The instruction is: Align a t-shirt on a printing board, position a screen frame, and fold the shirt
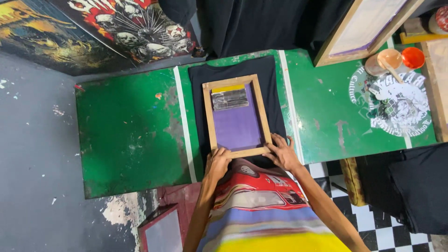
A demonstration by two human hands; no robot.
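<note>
- My left hand (218,161) and right hand (281,154) lie flat, fingers spread, pressing the near rail of the wooden screen frame (237,115).
- Frame sits on the black shirt (198,84), mid desk (130,130), near its front edge.
- Risk: uneven pressure could shift the frame, smearing the print; squeegee (229,99) may slide.
</note>
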